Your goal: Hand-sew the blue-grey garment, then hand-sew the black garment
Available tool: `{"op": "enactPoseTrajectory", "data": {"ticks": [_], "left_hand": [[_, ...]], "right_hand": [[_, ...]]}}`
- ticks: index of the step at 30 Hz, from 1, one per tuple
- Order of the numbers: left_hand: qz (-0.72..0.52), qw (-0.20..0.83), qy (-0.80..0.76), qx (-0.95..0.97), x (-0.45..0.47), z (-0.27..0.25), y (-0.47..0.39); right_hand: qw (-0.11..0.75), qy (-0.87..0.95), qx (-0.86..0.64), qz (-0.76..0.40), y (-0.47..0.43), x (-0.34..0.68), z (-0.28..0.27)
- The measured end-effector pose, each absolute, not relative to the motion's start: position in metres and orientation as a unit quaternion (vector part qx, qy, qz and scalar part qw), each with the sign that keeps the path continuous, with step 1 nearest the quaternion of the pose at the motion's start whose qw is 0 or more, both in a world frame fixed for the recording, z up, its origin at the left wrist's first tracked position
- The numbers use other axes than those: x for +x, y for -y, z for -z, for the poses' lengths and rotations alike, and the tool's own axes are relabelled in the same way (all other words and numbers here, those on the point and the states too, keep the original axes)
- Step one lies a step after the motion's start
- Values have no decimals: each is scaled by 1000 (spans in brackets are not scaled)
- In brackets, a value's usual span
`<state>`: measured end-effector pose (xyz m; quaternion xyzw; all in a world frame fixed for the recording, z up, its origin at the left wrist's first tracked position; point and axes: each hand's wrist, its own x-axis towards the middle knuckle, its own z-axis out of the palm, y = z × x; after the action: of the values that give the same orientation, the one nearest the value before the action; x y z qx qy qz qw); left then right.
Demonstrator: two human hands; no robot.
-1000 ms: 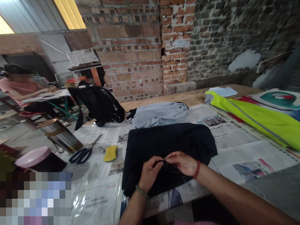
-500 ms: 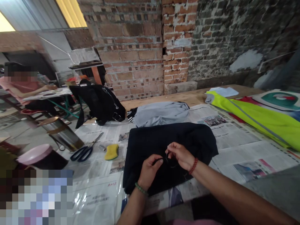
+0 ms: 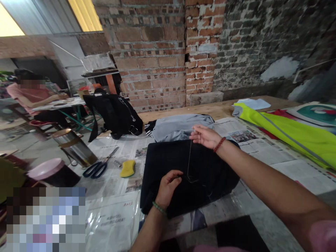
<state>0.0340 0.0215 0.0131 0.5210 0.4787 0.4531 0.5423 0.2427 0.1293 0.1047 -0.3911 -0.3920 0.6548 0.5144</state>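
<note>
Folded dark cloth (image 3: 162,157) lies in front of me on newspaper. My left hand (image 3: 168,187), with a green bead bracelet, rests on its near part, thumb and forefinger pinching a bit of the fabric. Raised above the far edge of the cloth, my right hand (image 3: 206,137) wears a red bracelet and pinches what looks like a sewing needle (image 3: 194,130), only partly visible. A pale thread (image 3: 189,157) runs from those fingers down to the cloth, just right of my left fingertips.
Left of the cloth are a yellow sponge (image 3: 127,168), scissors (image 3: 101,166), a steel flask (image 3: 75,147) and a pink-lidded container (image 3: 52,171). Behind lie grey clothing (image 3: 173,127) and a black bag (image 3: 112,113). A neon vest (image 3: 283,131) and iron (image 3: 316,113) are right. A person (image 3: 31,91) sits far left.
My right hand has risen up and away from the cloth, drawing the thread out long. My left hand keeps its pinch in nearly the same place. The view has shifted slightly.
</note>
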Motion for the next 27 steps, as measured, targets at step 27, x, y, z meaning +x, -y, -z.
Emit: {"op": "enactPoseTrajectory", "data": {"ticks": [27], "left_hand": [[-413, 548, -454, 568, 25, -23, -17]], "right_hand": [[274, 731, -436, -448, -94, 227, -69]]}}
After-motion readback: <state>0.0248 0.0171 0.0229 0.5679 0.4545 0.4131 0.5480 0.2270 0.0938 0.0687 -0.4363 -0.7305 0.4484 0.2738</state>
